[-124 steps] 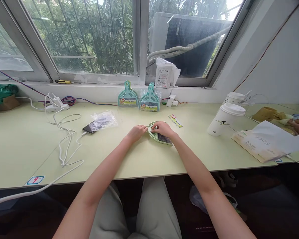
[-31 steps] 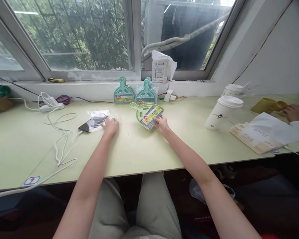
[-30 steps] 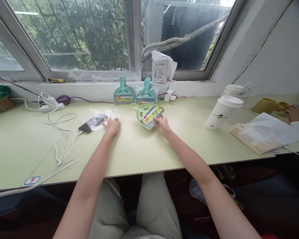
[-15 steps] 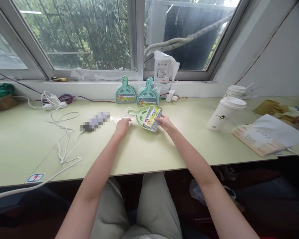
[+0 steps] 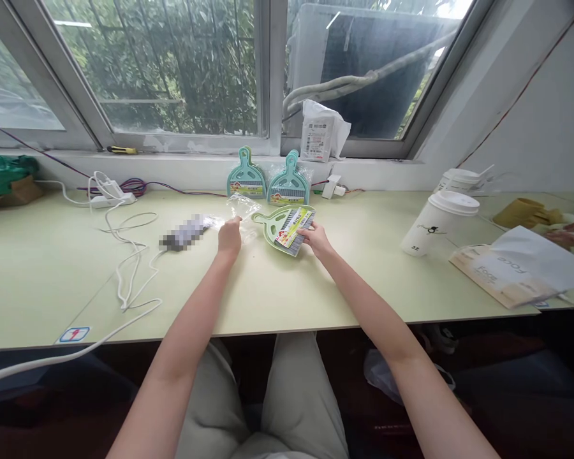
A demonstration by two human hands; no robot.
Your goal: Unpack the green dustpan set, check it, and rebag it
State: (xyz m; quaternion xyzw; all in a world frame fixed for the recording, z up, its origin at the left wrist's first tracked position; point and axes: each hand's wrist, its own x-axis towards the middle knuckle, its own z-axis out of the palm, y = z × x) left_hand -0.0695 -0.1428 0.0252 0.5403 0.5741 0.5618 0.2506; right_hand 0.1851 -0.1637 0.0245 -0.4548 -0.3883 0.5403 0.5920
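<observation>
My right hand (image 5: 316, 240) is closed on the right edge of a green dustpan (image 5: 273, 224) and the small brush (image 5: 300, 231) lying in it. A printed label (image 5: 291, 227) runs across the brush, and the dustpan's handle points left. In my left hand (image 5: 230, 238), closed in a pinch, is a clear plastic bag (image 5: 243, 206), crumpled and off the dustpan, beside its handle. Behind them, two stacks of teal dustpans in clear wrap, a left stack (image 5: 245, 178) and a right stack (image 5: 289, 185), lean against the wall under the window.
White cups (image 5: 437, 223) and a paper bag (image 5: 511, 268) stand on the right of the table (image 5: 277, 299). A person's hand shows at the far right edge. White cables (image 5: 129, 268) and a power strip (image 5: 112, 196) lie left. A white package (image 5: 318, 134) sits on the sill.
My left hand has drawn the plastic bag leftward, away from the dustpan's handle, and the bag now stands up more. My right hand keeps its hold on the dustpan and brush.
</observation>
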